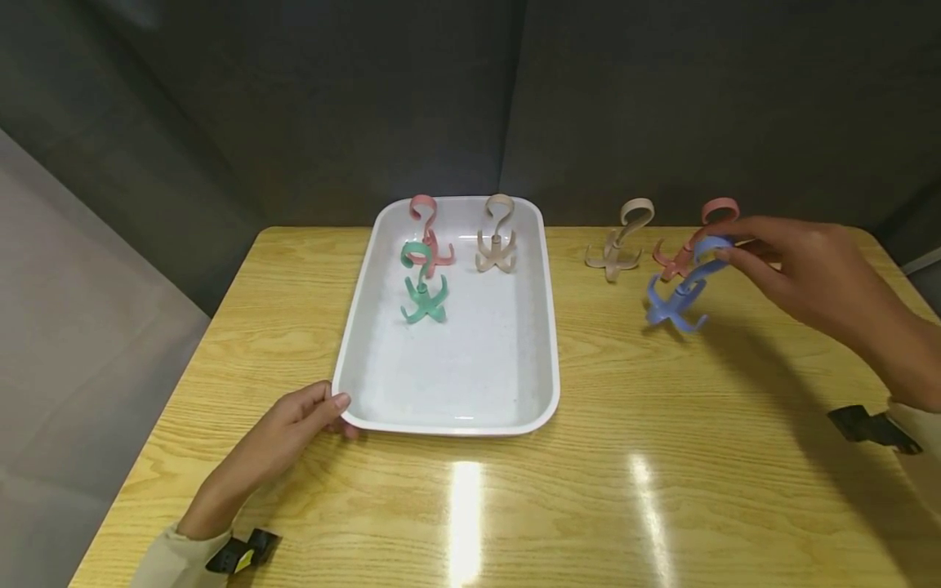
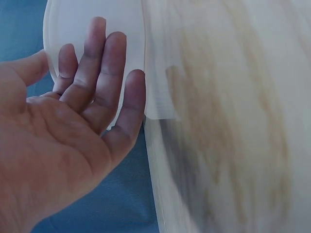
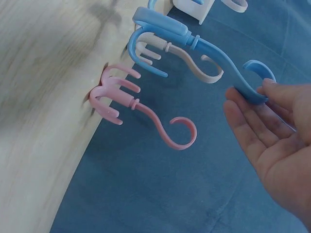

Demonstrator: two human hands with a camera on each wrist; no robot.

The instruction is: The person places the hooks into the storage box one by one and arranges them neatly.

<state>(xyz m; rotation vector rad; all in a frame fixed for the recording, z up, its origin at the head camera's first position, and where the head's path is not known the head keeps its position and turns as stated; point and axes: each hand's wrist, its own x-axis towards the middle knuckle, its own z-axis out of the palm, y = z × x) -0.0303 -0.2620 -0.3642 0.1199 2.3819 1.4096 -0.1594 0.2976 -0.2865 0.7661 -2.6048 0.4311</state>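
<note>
I have my right hand (image 1: 801,265) out over the far right of the desk (image 1: 662,490), thumb and fingertips pinching the curled top of the blue hook (image 1: 680,290); the wrist view shows the other fingers loose and nearly straight, so the grip is a light pinch, not a full wrap. The hook leans toward my hand with its prongs at the wood, which suggests it is steadied by the curl because that is the easiest part to catch. Just behind it stand a pink hook (image 1: 687,245) and a beige hook (image 1: 620,241), each upright on four splayed prongs. My left hand (image 1: 294,425) rests open, fingers straight, against the near left corner of the white tray (image 1: 353,359), apparently bracing it. Inside, toward the far end, a green hook (image 1: 424,286), another pink one (image 1: 430,233) and another beige one (image 1: 497,237) stand. All look like smooth matte plastic; the tray is glossy with rounded corners, the desk pale grained wood with glare.
</note>
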